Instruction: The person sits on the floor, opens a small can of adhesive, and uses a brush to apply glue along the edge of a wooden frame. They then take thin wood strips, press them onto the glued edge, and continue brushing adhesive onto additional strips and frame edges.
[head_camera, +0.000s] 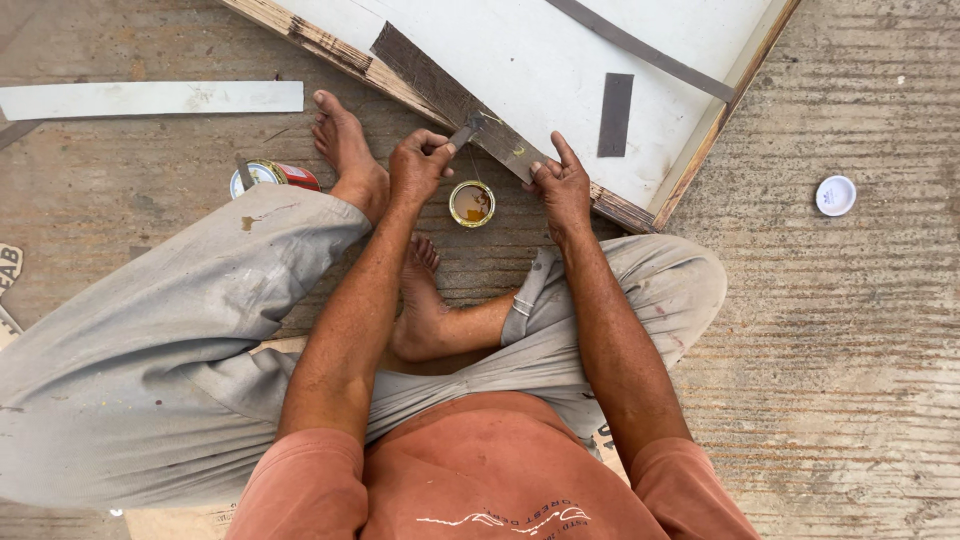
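A person is sitting cross-legged on a concrete floor (850, 330), working at the near edge of a white board (540, 70) lying ahead of them. The left hand (420, 165) is closing around a small scraper-like tool (465, 133), its tip touching a long dark strip (450, 100) lying diagonally across the board's wooden edge. The right hand (562, 185) is pressing down on the near end of that strip, fingers bent over it, thumb raised. Between the hands, on the floor, a small open tin (471, 203) of amber liquid is sitting. A red can (275, 177) is lying to the left beside a bare foot (345, 145), and a white lid (835, 195) is resting well apart at right.
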